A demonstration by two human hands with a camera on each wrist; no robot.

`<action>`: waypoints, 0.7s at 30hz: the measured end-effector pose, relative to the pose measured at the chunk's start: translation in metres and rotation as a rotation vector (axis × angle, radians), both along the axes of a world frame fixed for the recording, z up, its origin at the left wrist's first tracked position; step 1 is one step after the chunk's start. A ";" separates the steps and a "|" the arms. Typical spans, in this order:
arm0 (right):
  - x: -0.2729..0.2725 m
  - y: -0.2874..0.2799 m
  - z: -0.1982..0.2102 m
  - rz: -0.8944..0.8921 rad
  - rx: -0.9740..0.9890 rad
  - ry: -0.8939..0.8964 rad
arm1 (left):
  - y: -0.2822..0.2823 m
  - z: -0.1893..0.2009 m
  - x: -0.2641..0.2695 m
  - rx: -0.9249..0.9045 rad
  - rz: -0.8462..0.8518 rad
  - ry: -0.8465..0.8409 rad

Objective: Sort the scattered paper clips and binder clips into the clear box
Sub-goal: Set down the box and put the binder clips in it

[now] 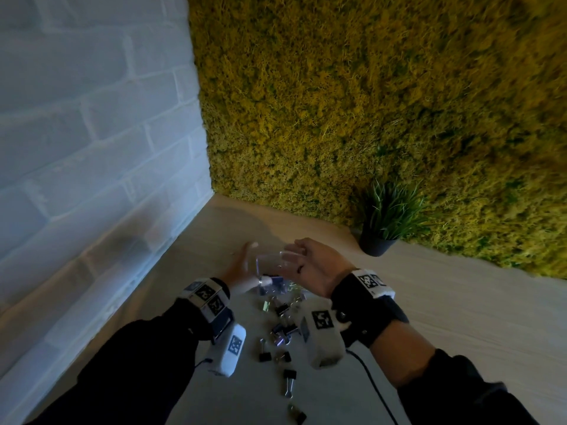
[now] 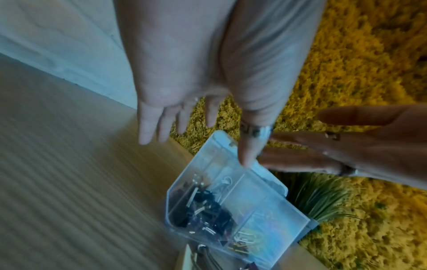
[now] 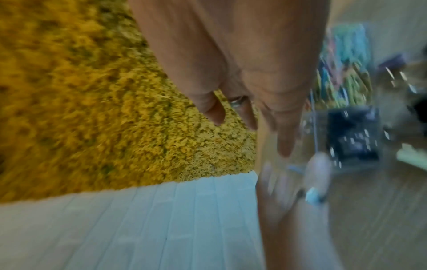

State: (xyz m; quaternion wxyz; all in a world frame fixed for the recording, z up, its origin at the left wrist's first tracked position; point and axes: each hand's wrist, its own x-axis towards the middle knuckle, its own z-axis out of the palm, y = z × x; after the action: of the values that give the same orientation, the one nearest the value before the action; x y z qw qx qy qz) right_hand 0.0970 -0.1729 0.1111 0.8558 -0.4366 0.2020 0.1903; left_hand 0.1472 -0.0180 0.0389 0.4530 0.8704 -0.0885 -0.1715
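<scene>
Head view: both hands are up around the clear box (image 1: 273, 268), left hand (image 1: 242, 268) at its 9 o'clock side, right hand (image 1: 316, 265) at 3 o'clock. Lots of binder clips (image 1: 283, 329) are scattered on the table (image 1: 460, 302) at 6 o'clock of the box, so sorting isn't done. Potted plant (image 1: 383, 222) sits at 2 o'clock.

Left wrist view: the left hand's fingers are straight and released, thumb tip touching the raised lid (image 2: 221, 155). The right hand is flat too, just behind the lid. Black clips fill one compartment, paper clips (image 2: 242, 237) another.

Right wrist view: super blurry, fingers look loose, holding nothing.

My take: hold the lid fully back first, steady the box with one hand, then pick clips one at a time.

Writing: only black-and-white marker squares on the wrist bands (image 1: 205, 299), no readable text or brand.
</scene>
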 end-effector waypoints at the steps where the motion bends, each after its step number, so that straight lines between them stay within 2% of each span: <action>1: -0.007 -0.008 0.002 0.044 -0.057 -0.039 | 0.004 0.001 -0.005 -0.033 0.102 -0.074; 3: -0.017 -0.027 -0.003 0.197 -0.331 -0.123 | 0.013 0.003 -0.017 -0.058 0.228 -0.313; 4: -0.022 -0.035 -0.009 0.322 -0.541 -0.170 | 0.017 0.002 -0.025 -0.050 0.193 -0.373; 6: -0.031 -0.049 -0.025 0.646 -1.103 -0.275 | 0.019 -0.005 -0.043 0.042 -0.022 -0.367; 7: -0.032 -0.053 -0.037 0.801 -1.372 -0.348 | 0.018 -0.009 -0.052 0.151 -0.161 -0.353; 8: -0.035 -0.054 -0.048 0.904 -1.567 -0.412 | 0.016 -0.013 -0.059 0.268 -0.285 -0.353; 9: -0.039 -0.052 -0.059 0.943 -1.667 -0.466 | 0.012 -0.017 -0.063 0.362 -0.390 -0.344; 12: -0.045 -0.040 -0.086 1.011 -1.752 -0.591 | -0.006 -0.018 -0.065 0.507 -0.597 -0.279; 15: -0.043 -0.036 -0.099 1.047 -1.792 -0.572 | -0.013 -0.020 -0.061 0.631 -0.695 -0.246; 21: -0.054 -0.047 -0.101 0.948 -1.723 -0.522 | -0.004 -0.024 -0.065 0.602 -0.569 -0.287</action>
State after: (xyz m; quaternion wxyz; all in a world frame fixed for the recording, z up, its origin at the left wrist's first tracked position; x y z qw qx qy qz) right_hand 0.0426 -0.2198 0.0103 0.1039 -0.9676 -0.1165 0.1984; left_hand 0.0818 -0.0220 0.0146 0.0970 0.9195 -0.3328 -0.1852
